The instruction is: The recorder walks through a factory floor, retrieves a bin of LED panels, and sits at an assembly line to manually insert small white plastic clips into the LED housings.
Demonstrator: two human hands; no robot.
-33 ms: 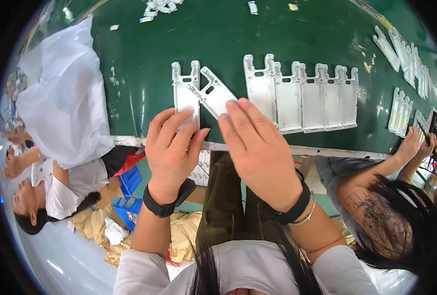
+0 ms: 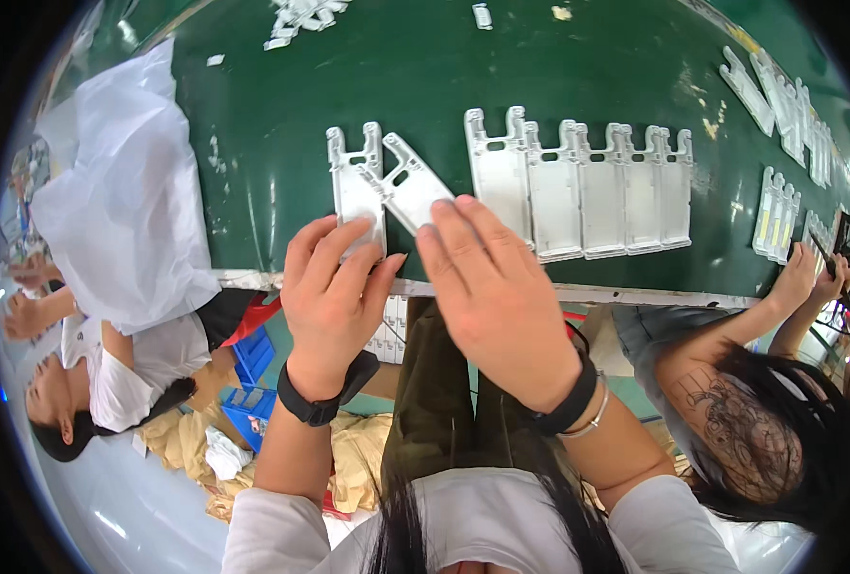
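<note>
Two white plastic frames, flat with two prongs at the far end, lie under my hands near the table's front edge. My left hand has its curled fingers and thumb around the near end of the upright frame. Tilted to the left, the second frame overlaps the first one's right prong. My right hand covers its near end with long, close-set fingers; the thumb is hidden. Just right of that hand stands a row of several similar frames, side by side and partly overlapping.
A translucent white plastic sheet hangs over the table's left edge. Small white pieces are heaped at the far side of the green table. More frames lie at the right, by a co-worker's hands. Another person sits at the left.
The table and the frames on it appear slightly farther left in the picture. Both hands stay on the same two frames, the right one a little farther left.
</note>
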